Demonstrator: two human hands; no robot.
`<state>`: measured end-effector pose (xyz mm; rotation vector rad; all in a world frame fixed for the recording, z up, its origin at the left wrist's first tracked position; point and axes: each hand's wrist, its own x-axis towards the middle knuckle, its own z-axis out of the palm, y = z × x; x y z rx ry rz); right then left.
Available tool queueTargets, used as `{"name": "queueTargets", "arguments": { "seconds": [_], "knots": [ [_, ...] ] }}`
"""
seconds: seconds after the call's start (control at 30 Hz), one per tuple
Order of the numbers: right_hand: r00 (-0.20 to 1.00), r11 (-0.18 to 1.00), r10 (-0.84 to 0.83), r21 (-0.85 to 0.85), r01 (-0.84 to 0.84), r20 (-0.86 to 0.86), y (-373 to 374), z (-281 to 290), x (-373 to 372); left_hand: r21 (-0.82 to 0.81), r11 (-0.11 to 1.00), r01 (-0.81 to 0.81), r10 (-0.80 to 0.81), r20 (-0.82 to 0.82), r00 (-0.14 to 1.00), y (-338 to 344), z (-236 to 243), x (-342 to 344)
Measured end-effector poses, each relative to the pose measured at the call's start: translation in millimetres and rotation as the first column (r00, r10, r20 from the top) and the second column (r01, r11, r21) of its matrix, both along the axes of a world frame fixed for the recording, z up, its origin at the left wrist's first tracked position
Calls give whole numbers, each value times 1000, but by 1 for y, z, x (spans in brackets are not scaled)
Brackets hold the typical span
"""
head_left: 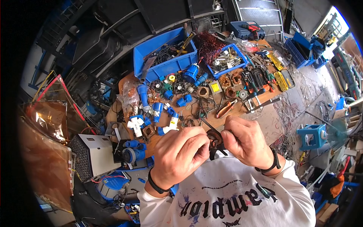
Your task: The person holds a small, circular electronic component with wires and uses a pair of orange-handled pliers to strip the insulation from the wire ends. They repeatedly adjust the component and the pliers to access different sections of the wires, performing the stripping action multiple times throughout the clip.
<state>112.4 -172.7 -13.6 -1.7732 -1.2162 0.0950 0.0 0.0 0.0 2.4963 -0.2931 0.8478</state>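
Both of my hands are closed at the bench's front edge, around a small dark ring-shaped part (214, 137) with coppery bits inside and dark strips running out of it. My left hand (179, 153) has its fingers curled at the part's left side. My right hand (244, 142) pinches at its right side, thumb against the fingers. Exactly what each fingertip grips is partly hidden. Just left of my hands lie white-and-blue fittings (135, 125), and beyond them pliers with tan handles (226, 109).
The wooden bench (238, 113) holds blue connectors (143, 94), hand tools (257, 79), a blue crate (141, 66) and a tray of metal parts (226, 59). A blue stool (311, 135) stands at right, a white-and-black box (94, 155) at left. Loose wires cover the floor at right.
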Motion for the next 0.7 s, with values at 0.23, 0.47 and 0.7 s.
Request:
{"name": "queueTargets", "arguments": {
  "seconds": [0.23,0.47,0.7],
  "knots": [
    [999,1000,-28,7,29,-26,-2,2,-3,-75,997,8,-6,28,1000,-3,-1,0],
    [997,999,-27,25,29,-71,0,-7,-5,-122,992,-3,4,2,1000,-1,-10,-3],
    [991,998,-65,-7,65,-117,0,-14,-5,-293,956,-14,3,-35,999,-6,-23,-1]
  ]
}}
